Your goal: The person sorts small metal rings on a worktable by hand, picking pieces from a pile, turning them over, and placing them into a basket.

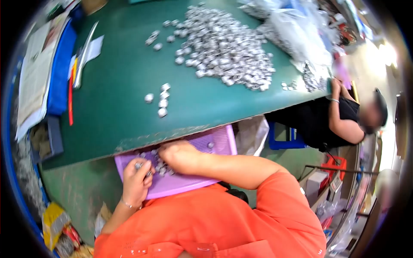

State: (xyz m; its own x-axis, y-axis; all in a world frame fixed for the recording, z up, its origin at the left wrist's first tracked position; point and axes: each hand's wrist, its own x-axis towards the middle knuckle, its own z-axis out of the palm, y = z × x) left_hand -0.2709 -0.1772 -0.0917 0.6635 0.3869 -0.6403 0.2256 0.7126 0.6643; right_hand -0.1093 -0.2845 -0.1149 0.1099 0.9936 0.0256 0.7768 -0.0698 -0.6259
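Note:
A purple basket [231, 142] rests on the lap against the table edge, with several small metal parts [162, 168] in it. My left hand [137, 177], at the basket's left side, is closed around one or more small metal pieces [138, 165]. Over the middle of the basket is my right hand [180, 157], beside the parts; its fingers point down and are hidden from view. On the green table [116, 99] lies a large pile of silvery ring-like parts [228, 47]. A short row of the same parts [163, 102] sits nearer the basket.
A blue folder with papers [62, 69] and a red pen [70, 101] lie at the table's left. Plastic bags [297, 32] stand at the back right. Another person [327, 120] sits at the right, hands at the table by a smaller heap of parts [313, 79].

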